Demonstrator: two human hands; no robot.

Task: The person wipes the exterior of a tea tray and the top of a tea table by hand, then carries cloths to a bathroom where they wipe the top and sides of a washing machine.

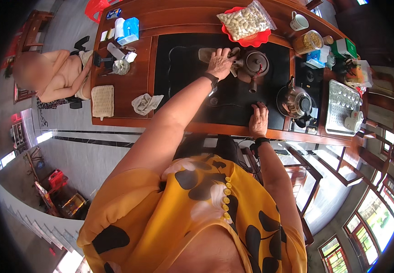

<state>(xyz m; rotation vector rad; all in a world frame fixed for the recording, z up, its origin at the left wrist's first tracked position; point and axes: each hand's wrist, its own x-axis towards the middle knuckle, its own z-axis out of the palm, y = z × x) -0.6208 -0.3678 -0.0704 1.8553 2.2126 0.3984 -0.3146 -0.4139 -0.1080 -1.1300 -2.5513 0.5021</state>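
My left hand (220, 64) is over the black tea tray (186, 82), bunched on a brownish cloth (206, 54). Parts of the cloth show on both sides of the hand, and the fingers hide the rest. Just right of these fingers stands a brown clay teapot (257, 63) with a lid and a red cord. A small brown clay piece with a spout (252, 87) sits in front of it. My right hand (259, 119) rests at the tray's near edge, fingers a little apart, holding nothing. To its right is a shiny metal kettle (294, 100).
A bag of peanuts (246, 22) lies on a red plate (267, 37). Right: white mug (299, 21), jar (308, 41), metal tray of glasses (340, 117). Left: tissue pack (129, 30), crumpled tissue (146, 103), folded cloth (102, 101). Another person (60, 73) sits at the left end.
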